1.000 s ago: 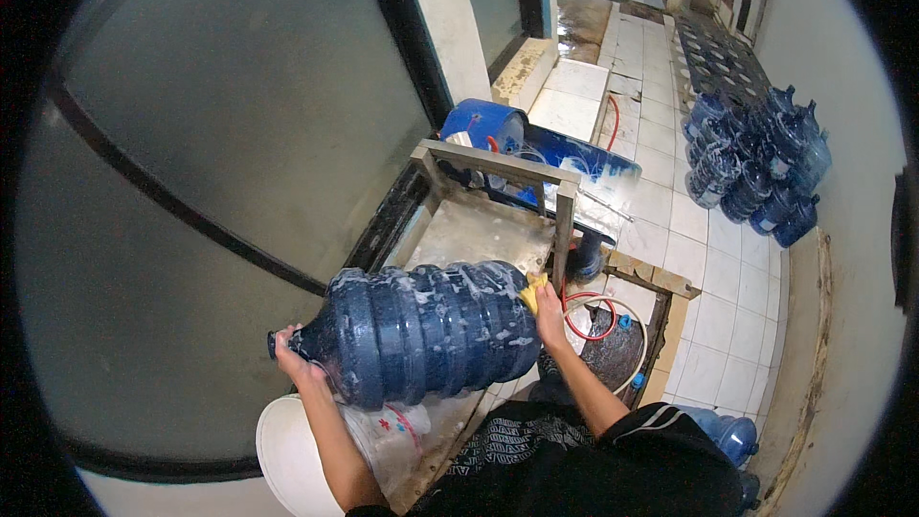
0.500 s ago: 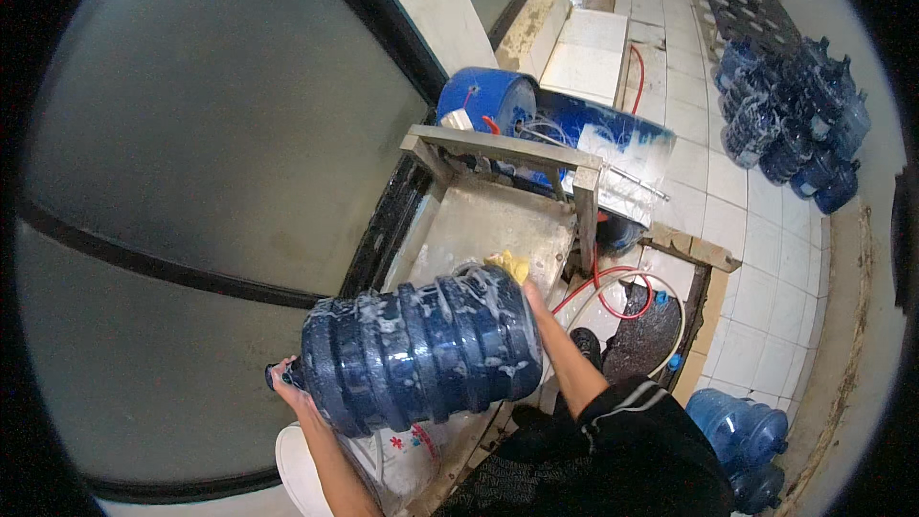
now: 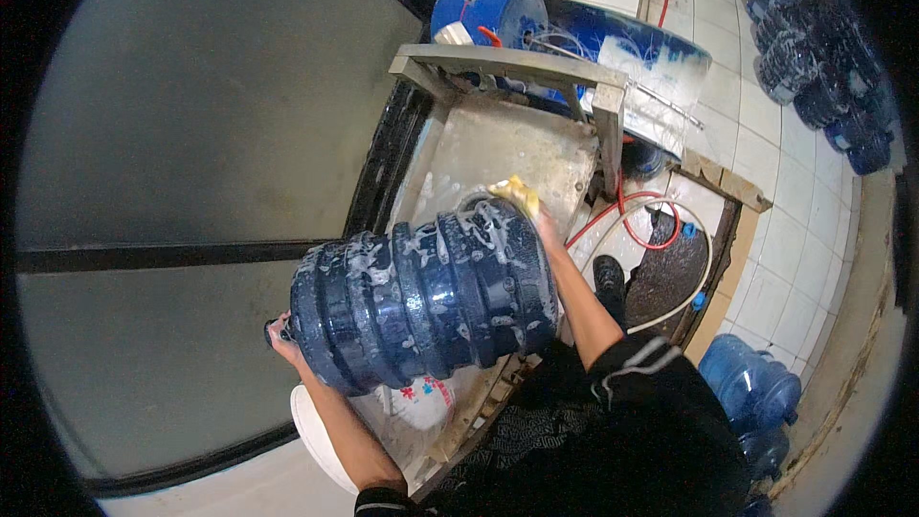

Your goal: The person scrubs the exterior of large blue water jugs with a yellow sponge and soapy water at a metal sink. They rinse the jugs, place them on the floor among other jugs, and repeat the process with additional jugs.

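Observation:
A big blue ribbed water jug (image 3: 421,297), streaked with white suds, lies on its side in the air between my hands, above a metal bench. My left hand (image 3: 284,337) is closed round its neck at the left end. At the base on the right, my right hand (image 3: 549,230) presses a crumpled yellow scrubbing cloth (image 3: 517,194) against the jug's rim; most of its fingers are hidden behind the base. Below the jug, partly covered, are a white bucket (image 3: 316,431) and a white bag with red flower prints (image 3: 423,406).
The wet metal bench (image 3: 507,148) has a raised frame (image 3: 507,62) at its far end. Beyond stand a blue drum (image 3: 488,14) and a blue trough (image 3: 622,33). A red hose (image 3: 637,239) loops on the floor at right. More jugs (image 3: 747,378) stand at right, others (image 3: 814,72) farther back.
My view has shifted, so the bench and drum sit higher in the picture. The jug's base end has tilted up slightly; both hands keep their places on it.

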